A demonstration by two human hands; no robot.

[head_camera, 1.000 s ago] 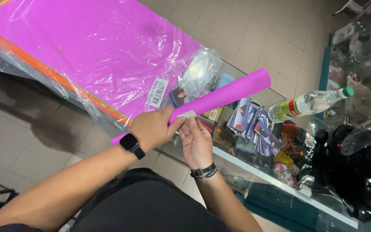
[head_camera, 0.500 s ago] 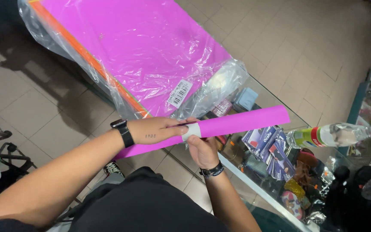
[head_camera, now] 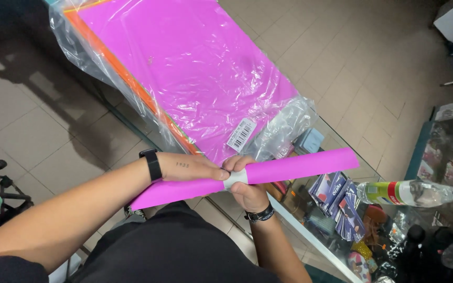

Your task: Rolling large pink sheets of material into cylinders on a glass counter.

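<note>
Rolled magenta paper tube [head_camera: 289, 167]: grasped by left hand [head_camera: 192, 167] and right hand [head_camera: 247, 191]; pale tape band [head_camera: 235, 178] wrapped on, ends unfastened.

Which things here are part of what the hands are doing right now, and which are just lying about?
In hand:
- rolled pink paper
- pale tape band round its middle
- left hand on top of the roll
- right hand under it

Lying about:
- plastic-wrapped stack of pink sheets
- clear plastic bottle
- glass counter
</note>
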